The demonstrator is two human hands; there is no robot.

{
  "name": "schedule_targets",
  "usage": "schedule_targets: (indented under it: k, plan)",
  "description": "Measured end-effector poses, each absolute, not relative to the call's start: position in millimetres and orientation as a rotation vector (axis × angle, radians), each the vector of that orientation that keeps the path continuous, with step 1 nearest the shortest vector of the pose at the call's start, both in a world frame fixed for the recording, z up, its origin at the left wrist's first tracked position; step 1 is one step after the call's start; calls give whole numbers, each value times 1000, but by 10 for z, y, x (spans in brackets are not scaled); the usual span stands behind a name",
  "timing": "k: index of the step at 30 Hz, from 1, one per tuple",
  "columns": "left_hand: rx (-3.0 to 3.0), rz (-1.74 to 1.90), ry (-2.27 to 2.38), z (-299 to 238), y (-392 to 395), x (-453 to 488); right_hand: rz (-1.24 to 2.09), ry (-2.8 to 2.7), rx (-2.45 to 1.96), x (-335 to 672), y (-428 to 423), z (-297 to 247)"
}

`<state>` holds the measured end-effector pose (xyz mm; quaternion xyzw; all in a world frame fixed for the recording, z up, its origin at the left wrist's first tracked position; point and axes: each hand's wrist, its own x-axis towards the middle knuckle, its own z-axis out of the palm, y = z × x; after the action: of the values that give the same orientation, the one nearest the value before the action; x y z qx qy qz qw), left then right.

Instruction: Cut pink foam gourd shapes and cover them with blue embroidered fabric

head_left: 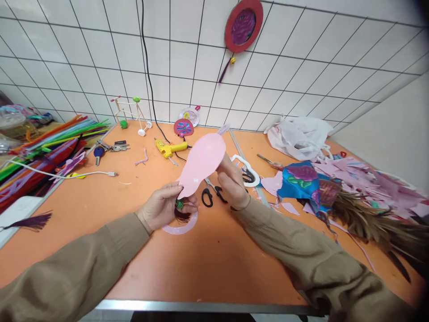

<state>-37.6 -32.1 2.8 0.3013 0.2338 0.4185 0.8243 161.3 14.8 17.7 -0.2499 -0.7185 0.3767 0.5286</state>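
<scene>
A flat pink cutout (204,156), wide and rounded at the top and narrow at the bottom, is held tilted above the table. My left hand (164,205) pinches its narrow end between thumb and fingers. A dark tassel with a green bead (180,204) hangs at that end, by my left fingers. My right hand (233,185) is curled against the cutout's right edge, its fingertips hidden behind it. A pale ribbon loop (223,129) sticks out at the top. Below lie black-handled scissors (207,197) and a pale pink ring (181,229).
A yellow glue gun (170,148), keys (98,152) and a stick model (129,117) lie toward the back left. Pipe cleaners (43,152) are piled at left. Pink scraps (375,183), blue fabric (298,179), a plastic bag (298,136) and brown feathers (365,214) crowd the right.
</scene>
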Motion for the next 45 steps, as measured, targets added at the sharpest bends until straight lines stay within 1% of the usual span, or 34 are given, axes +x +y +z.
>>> schedule_targets:
  k: [5, 8, 12, 18, 20, 25, 28, 35, 40, 45]
  plan:
    - [669, 731, 480, -19, -375, -343, 1344, -1408, -496, 1512, 78, 265]
    - [695, 690, 485, -16, -395, -332, 1434, -1303, -529, 1486, 37, 364]
    - [678, 710, 558, 0, -398, -324, 1423, -1173, -597, 1497, 41, 494]
    - [938, 1035, 556, 31, -355, -293, 1292, -1137, -714, 1534, 9, 606]
    - [1055, 1091, 608, 50, -356, -279, 1276, -1121, -723, 1525, -18, 614]
    - [1144, 998, 854, 73, -412, -228, 1316, -1117, -732, 1456, -72, 585]
    - [1153, 1008, 970, 77, -439, -204, 1340, -1090, -737, 1428, -83, 568]
    - [1107, 1093, 927, 99, -454, -177, 1264, -1119, -737, 1469, -36, 586]
    - [1124, 1061, 917, 85, -451, -201, 1188, -1116, -801, 1568, 89, 578]
    - [1172, 996, 819, 39, -421, -281, 1187, -1172, -823, 1673, 119, 646]
